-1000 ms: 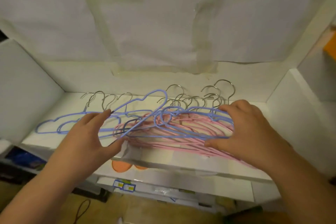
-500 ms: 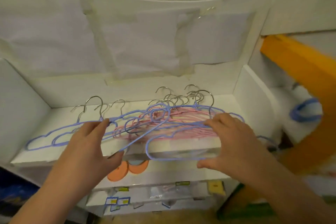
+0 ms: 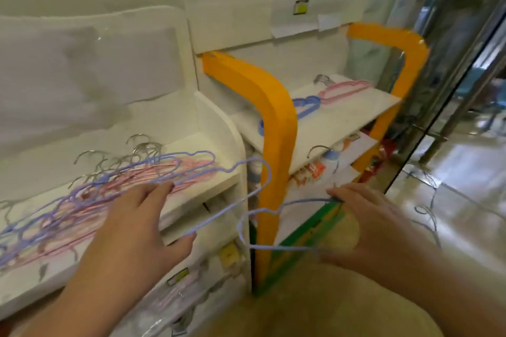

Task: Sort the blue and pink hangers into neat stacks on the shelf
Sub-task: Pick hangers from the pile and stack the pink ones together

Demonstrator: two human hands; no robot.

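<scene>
**Blue hanger lifted clear of mixed pile**

Head view: our right hand (image 3: 364,216) pinches a thin blue wire hanger (image 3: 254,216), held in the air between the two shelf units. Our left hand (image 3: 137,224) lies spread on the tangled blue-and-pink hanger pile (image 3: 115,189) on the white left shelf (image 3: 219,183). Next, we judge, it goes to the orange-framed right shelf (image 3: 342,117), onto the blue stack (image 3: 306,107).

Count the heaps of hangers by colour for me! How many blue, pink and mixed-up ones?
Blue-only heap of wire hangers: 1
Pink-only heap of wire hangers: 1
Mixed blue-and-pink heap of wire hangers: 1
Total: 3 heaps
One more blue wire hanger is in the right hand, outside any heap.
</scene>
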